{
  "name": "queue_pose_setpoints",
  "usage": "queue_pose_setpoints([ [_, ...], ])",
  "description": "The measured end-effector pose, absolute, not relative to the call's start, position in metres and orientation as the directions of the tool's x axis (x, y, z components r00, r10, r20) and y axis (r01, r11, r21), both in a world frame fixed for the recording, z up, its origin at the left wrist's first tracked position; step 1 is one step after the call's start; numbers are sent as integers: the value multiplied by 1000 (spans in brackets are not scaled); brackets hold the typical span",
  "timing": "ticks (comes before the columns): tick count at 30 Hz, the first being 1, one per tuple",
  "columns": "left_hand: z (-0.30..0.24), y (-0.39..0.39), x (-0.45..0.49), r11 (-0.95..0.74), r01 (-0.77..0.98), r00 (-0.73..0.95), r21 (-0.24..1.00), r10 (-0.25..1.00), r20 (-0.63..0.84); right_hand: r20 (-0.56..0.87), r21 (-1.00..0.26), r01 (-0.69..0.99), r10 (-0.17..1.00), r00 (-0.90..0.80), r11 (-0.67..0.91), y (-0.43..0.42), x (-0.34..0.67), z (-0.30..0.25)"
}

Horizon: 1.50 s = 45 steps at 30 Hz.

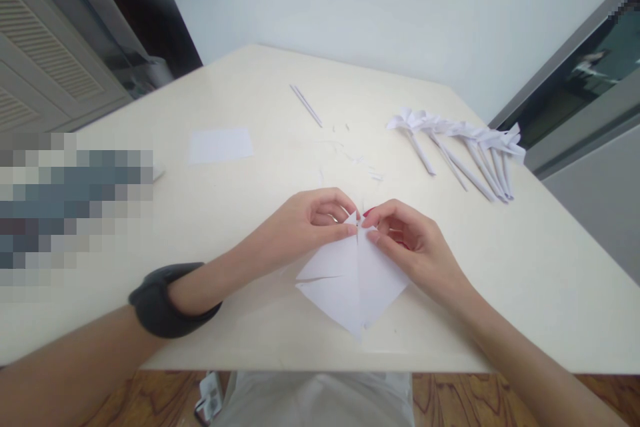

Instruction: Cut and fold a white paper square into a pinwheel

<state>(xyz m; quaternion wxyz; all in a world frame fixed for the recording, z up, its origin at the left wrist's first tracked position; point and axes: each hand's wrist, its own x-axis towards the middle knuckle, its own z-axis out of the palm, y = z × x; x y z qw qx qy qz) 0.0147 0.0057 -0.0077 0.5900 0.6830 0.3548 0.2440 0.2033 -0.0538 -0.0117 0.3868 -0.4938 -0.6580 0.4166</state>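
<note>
A white square sheet of paper (345,300) is held above the near part of the table, one corner toward me. A slit runs in from its left corner, another shows at the top corner, and a crease runs down its middle. My left hand (323,217) pinches the paper just left of the top slit. On the other side, my right hand (407,233) pinches it between thumb and fingers. Something small and red (369,212) shows by the right fingertips; what it is I cannot tell.
Several white paper pinwheels (455,133) on rolled-paper sticks lie in a row at the right. Two thin paper sticks (306,105) and paper scraps (357,160) lie farther back. A white paper rectangle (221,145) lies left on the table (240,213). A blurred-out patch covers the far left.
</note>
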Motion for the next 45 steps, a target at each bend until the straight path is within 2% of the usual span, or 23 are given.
queue_pose_setpoints([
  [19,-10,6,14,-41,182,660,982,746,-91,178,-909,323,946,-271,264,-54,200,-9],
  [45,-7,4,15,-49,179,633,983,770,-77,166,-893,364,946,-279,264,-53,201,-9],
])
